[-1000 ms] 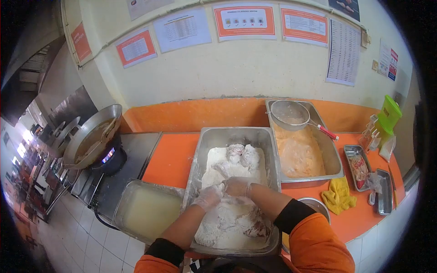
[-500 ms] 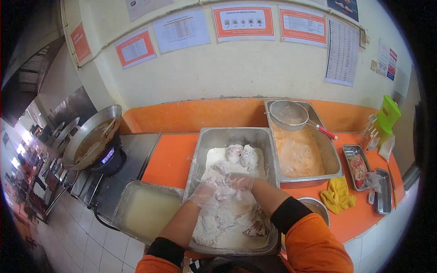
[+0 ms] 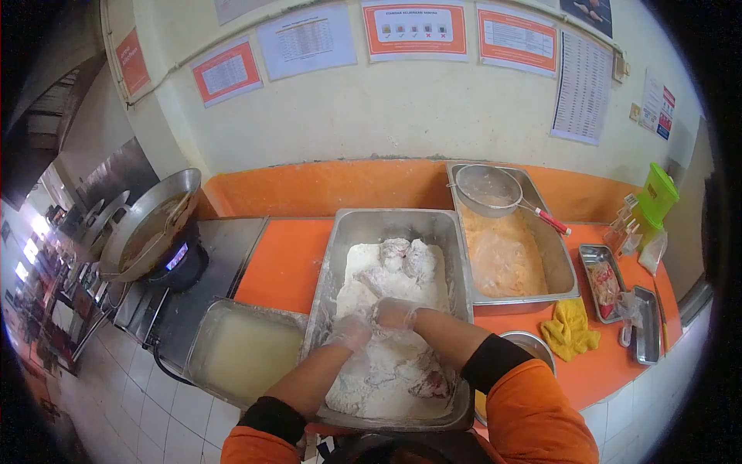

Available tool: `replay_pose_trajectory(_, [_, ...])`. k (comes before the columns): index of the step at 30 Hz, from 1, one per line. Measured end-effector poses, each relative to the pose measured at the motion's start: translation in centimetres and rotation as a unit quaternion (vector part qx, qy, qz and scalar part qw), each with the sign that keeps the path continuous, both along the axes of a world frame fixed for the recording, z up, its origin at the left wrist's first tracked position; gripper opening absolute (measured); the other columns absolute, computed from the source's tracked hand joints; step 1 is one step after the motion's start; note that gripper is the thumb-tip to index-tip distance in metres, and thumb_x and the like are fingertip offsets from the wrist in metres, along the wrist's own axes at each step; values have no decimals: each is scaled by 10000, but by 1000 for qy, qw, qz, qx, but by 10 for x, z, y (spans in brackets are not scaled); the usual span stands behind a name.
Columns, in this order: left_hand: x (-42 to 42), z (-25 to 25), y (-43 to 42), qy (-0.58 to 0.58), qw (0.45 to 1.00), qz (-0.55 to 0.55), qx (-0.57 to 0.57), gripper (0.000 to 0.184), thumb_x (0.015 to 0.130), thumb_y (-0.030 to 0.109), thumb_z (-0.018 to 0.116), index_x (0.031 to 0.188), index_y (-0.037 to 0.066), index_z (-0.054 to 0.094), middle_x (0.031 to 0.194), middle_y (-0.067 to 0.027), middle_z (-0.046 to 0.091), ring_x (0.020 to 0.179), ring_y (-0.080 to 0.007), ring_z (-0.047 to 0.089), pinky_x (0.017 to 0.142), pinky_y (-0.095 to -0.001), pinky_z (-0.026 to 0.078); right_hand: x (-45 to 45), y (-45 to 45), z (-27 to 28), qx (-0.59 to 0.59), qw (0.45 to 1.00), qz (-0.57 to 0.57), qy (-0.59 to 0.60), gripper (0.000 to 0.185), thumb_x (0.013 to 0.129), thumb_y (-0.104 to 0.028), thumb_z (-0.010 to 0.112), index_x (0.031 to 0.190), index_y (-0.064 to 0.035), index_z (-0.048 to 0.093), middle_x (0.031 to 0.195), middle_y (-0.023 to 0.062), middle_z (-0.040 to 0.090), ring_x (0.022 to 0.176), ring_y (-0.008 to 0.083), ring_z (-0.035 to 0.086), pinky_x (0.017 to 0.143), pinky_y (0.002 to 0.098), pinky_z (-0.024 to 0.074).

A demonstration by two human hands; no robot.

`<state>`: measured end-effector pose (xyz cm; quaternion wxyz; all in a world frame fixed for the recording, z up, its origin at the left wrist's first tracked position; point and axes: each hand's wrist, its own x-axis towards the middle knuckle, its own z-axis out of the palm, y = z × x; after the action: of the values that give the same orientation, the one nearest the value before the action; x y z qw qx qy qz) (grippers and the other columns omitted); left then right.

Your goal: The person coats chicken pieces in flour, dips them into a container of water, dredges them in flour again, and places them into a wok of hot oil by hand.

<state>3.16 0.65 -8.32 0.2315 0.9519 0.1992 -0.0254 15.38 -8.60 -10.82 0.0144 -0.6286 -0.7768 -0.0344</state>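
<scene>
Both hands are in thin clear plastic gloves, close together over the middle of a deep metal tray (image 3: 331, 271) of white flour. My left hand (image 3: 352, 331) and my right hand (image 3: 396, 314) are closed around a floured chicken piece, mostly hidden between the fingers. Beyond them, flour-coated chicken pieces (image 3: 420, 261) lie toward the tray's far end. Nearer my body, another chicken piece (image 3: 430, 384) shows dark reddish patches through its flour.
Left stand a pan of cloudy pale liquid (image 3: 251, 352) and a large wok of oil (image 3: 147, 232) over a lit burner. Right are a tray of orange-tinted flour (image 3: 506, 259) with a sieve (image 3: 488, 188), a yellow cloth (image 3: 570, 331), a metal bowl (image 3: 533, 342) and small metal trays (image 3: 648, 340).
My hands have drawn closer together, and the right has moved slightly left. The chicken piece seen between them before is now mostly covered. The camera view has shifted slightly.
</scene>
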Motion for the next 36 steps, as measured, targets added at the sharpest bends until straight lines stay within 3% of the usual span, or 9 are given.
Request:
replay_pose_trajectory(13, [-8,0,-23,-40,999,-4,-12,463,632,340,650,956,29,537,853,-204,574,836,-360,553,748,-409,434,-33,-8,43,-201,967,-140,65,225,639,-192,537,779,-52,644,799,140,617,756,298,600,665,371,468])
replay_pose_trajectory(19, [15,-28,7,-106,992,-5,65,345,733,237,521,981,-3,536,879,-227,563,839,-379,544,728,-421,434,-11,-2,50,-176,932,-289,134,317,726,-221,501,980,-54,591,986,156,581,882,284,574,772,386,433])
replay_pose_trajectory(21, [16,2,14,-220,971,10,90,421,703,244,552,1015,-34,507,877,-222,565,870,-356,547,744,-393,438,18,-4,35,-5,901,-366,231,318,788,-227,432,1028,-62,560,985,166,572,879,290,570,776,396,429])
replay_pose_trajectory(23, [15,17,23,-231,969,44,74,421,704,218,543,1039,-30,484,881,-226,563,896,-349,540,771,-388,429,45,-6,14,186,882,-417,118,320,814,-221,393,1062,-78,536,964,175,572,871,293,569,773,407,429])
replay_pose_trajectory(25, [18,8,35,-95,991,92,21,326,751,146,475,1050,16,469,890,-245,553,915,-371,520,811,-414,404,46,-11,30,250,845,-463,95,321,836,-223,361,1079,-92,525,953,172,574,871,291,567,797,401,417])
replay_pose_trajectory(27, [24,-48,41,-147,984,15,96,317,737,142,484,1031,24,482,883,-236,560,894,-370,530,802,-413,412,23,-19,82,191,819,-515,167,320,856,-235,337,1078,-102,525,952,158,578,879,285,563,847,379,393])
replay_pose_trajectory(31, [16,-33,13,8,995,-43,87,293,734,175,482,986,30,521,884,-229,565,876,-372,539,798,-410,418,14,0,25,-168,932,-318,38,320,784,-270,441,989,-66,578,933,147,595,886,278,567,837,333,382])
replay_pose_trajectory(34, [12,-6,9,77,991,-62,86,279,724,219,506,882,-1,572,867,-199,582,881,-328,559,786,-373,438,-19,-1,3,-115,954,-273,39,278,690,-283,568,852,-73,650,878,141,612,851,266,581,731,341,449])
replay_pose_trajectory(36, [20,-51,25,-16,995,-31,95,265,748,215,482,898,14,570,869,-200,580,868,-324,562,770,-377,440,-24,7,16,-121,941,-304,90,272,680,-282,574,844,-80,652,885,127,616,854,252,583,733,343,454])
